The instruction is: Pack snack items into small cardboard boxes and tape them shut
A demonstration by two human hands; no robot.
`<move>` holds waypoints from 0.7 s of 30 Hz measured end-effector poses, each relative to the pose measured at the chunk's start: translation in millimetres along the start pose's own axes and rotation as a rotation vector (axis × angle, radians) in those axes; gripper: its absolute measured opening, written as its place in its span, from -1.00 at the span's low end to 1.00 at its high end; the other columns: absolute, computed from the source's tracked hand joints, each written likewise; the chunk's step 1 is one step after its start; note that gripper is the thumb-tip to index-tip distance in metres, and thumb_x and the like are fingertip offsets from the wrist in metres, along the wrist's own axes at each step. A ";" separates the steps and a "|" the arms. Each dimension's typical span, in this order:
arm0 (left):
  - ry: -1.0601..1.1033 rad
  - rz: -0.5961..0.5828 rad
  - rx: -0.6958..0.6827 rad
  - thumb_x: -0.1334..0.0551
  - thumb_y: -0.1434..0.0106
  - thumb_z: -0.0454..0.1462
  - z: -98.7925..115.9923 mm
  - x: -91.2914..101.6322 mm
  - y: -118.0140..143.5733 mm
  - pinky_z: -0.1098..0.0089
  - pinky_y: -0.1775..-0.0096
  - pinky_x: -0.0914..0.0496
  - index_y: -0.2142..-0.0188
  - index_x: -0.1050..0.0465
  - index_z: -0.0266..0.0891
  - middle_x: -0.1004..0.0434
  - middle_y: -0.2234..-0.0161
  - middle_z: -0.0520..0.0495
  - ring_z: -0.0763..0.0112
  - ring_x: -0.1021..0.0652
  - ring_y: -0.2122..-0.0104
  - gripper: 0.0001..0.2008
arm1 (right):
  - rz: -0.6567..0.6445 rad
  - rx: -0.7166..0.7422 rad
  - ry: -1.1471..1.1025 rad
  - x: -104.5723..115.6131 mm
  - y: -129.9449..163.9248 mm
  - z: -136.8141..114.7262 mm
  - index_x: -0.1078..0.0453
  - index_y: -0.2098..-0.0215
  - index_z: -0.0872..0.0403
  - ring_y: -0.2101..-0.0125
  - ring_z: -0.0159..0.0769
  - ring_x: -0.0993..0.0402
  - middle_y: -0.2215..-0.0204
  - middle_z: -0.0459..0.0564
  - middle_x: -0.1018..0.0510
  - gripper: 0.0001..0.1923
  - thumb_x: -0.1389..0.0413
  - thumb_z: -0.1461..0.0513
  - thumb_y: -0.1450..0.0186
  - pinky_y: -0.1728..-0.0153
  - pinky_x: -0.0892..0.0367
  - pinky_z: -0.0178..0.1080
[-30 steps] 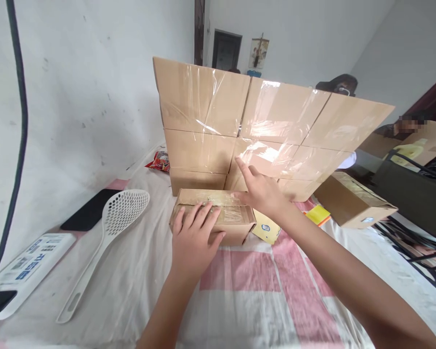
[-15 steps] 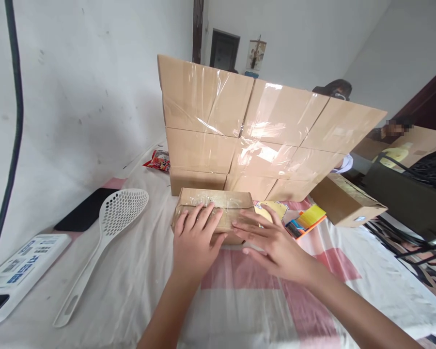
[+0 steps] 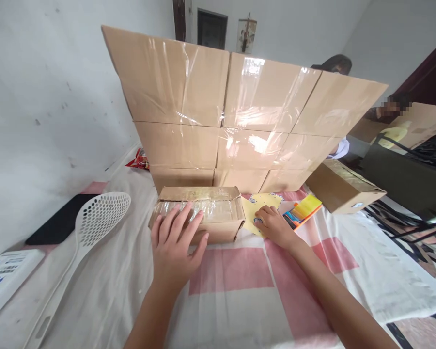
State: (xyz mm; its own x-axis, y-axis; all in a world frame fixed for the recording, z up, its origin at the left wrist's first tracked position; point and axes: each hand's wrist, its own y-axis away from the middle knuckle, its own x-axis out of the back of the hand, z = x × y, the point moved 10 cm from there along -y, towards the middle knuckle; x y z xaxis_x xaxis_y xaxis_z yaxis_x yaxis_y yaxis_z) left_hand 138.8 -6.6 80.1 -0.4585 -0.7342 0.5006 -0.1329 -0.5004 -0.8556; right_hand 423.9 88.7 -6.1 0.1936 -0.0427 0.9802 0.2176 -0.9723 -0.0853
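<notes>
White walls close off the space beyond the hands, with a dark doorway [image 3: 211, 29] high at the back. Under both forearms lies a cloth [image 3: 240, 291] of white and pink squares. Straight ahead of the hands stands a wall of boxes [image 3: 236, 116], stacked three rows high and glossy with clear tape, wider than everything else on the cloth. Past the right hand, further right, sits a black crate [image 3: 403, 179], and between it and the stack lies a loose carton [image 3: 343, 194], tilted. Behind the stack, up and to the right, another person's head [image 3: 332, 63] shows above the cardboard. Left of the left hand a white skimmer [image 3: 83, 242] lies with its perforated bowl away from the person, a black pad [image 3: 60, 223] beyond it near the wall and a white printed device [image 3: 3, 281] at the near left edge. The small box [image 3: 199, 213], taped on top, rests on the cloth just in front of the stack. The left hand [image 3: 174, 247] lies flat on it, fingers spread and straight, pressing its top and near face, gripping nothing. The right hand [image 3: 274, 225] is loosely curled, fingertips resting on a yellow card [image 3: 256, 206] just right of the small box; I cannot tell whether it pinches the card. Just right of that hand lies a coloured packet [image 3: 303, 209]. Far left of the stack, a red wrapper [image 3: 138, 160] peeks out.
</notes>
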 end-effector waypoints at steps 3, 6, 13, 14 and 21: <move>0.022 0.069 -0.007 -0.34 -0.19 -0.29 6.7 5.8 2.4 -0.08 -0.25 -0.20 -0.04 -0.52 -0.18 -0.50 -0.17 -0.28 -0.09 -0.44 -0.19 -0.61 | 0.003 -0.033 -0.047 -6.6 -3.3 1.3 -0.44 0.13 0.11 0.04 -0.03 -0.35 0.09 0.17 -0.49 -0.85 -0.07 0.24 -0.40 -0.02 -0.34 -0.01; 0.051 0.129 -0.045 -0.33 -0.16 -0.34 20.1 10.6 6.5 -0.09 -0.20 -0.26 0.03 -0.53 -0.20 -0.53 -0.10 -0.32 -0.10 -0.44 -0.17 -0.66 | -0.003 -0.045 -0.101 -9.9 -3.5 0.5 -0.40 0.23 0.09 0.07 -0.05 -0.33 0.13 0.14 -0.48 -0.92 -0.06 0.29 -0.39 0.00 -0.33 -0.05; 0.177 0.069 -0.272 -0.30 -0.13 -0.42 68.0 6.9 18.0 0.04 -0.21 -0.26 0.10 -0.55 -0.11 -0.65 0.08 -0.17 0.15 -0.54 0.00 -0.66 | 0.014 -0.119 -0.195 -15.9 -1.6 11.7 -0.37 0.15 0.13 0.12 -0.11 -0.39 0.15 0.14 -0.49 -0.90 -0.05 0.34 -0.37 0.09 -0.31 -0.14; 0.198 0.030 -0.307 -0.28 -0.15 -0.42 75.5 2.9 20.1 0.06 -0.22 -0.25 0.09 -0.56 -0.11 -0.67 0.10 -0.16 0.18 -0.54 0.01 -0.66 | 0.017 -0.128 -0.213 -16.4 -1.2 14.4 -0.37 0.15 0.13 0.13 -0.12 -0.40 0.17 0.13 -0.49 -0.89 -0.05 0.34 -0.36 0.11 -0.31 -0.15; 0.277 -0.093 -0.630 -0.26 -0.31 -0.36 124.7 -11.1 41.2 0.34 -0.03 -0.23 0.15 -0.60 -0.08 -0.61 -0.06 0.10 0.42 -0.50 -0.06 -0.81 | 0.094 -0.100 -0.489 -12.1 7.4 18.4 -0.34 0.14 0.08 0.43 -0.33 -0.34 0.43 -0.10 -0.40 -0.83 0.02 0.35 -0.34 0.34 -0.25 -0.27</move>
State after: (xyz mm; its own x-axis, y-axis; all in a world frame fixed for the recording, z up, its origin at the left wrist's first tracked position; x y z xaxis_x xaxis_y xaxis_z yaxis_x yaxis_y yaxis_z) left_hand 248.0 -76.3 55.7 -0.6171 -0.5147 0.5952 -0.6289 -0.1320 -0.7662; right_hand 440.8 86.3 -21.9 0.6385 -0.0416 0.7685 0.0897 -0.9877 -0.1280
